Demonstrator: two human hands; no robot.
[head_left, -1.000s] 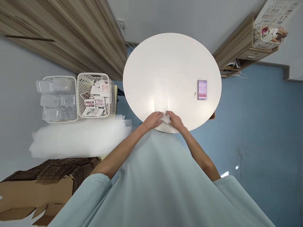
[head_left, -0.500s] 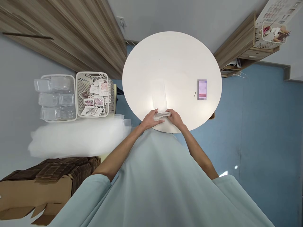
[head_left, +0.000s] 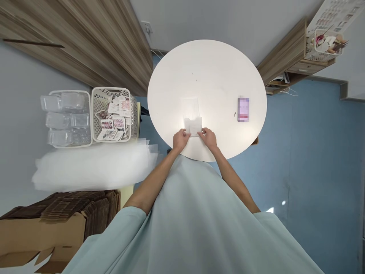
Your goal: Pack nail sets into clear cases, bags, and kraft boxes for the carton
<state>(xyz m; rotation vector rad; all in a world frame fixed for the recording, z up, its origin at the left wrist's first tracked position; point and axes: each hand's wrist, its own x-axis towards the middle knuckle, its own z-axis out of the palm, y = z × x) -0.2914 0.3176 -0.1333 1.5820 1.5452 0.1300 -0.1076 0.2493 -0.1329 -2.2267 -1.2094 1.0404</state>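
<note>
On the round white table (head_left: 211,64), close to its near edge, lies a translucent white wrapping sheet (head_left: 190,105), its far part flat. At its near end sits a small, pale rectangular packet (head_left: 195,128), partly covered by the sheet; what is inside cannot be made out. My left hand (head_left: 181,140) pinches the near left corner of the wrapped packet between thumb and fingers. Opposite it, my right hand (head_left: 208,137) grips the near right corner in the same way.
A phone-like object (head_left: 243,109), blurred out, lies on the table's right. Left of the table stand a basket of carded items (head_left: 130,114), a basket of clear plastic boxes (head_left: 68,120), a stack of white sheets (head_left: 94,165) and folded cardboard (head_left: 65,224).
The pale packet, held tilted up near the table edge before, now lies flatter and farther forward on the sheet. Both hands have shifted to its near corners.
</note>
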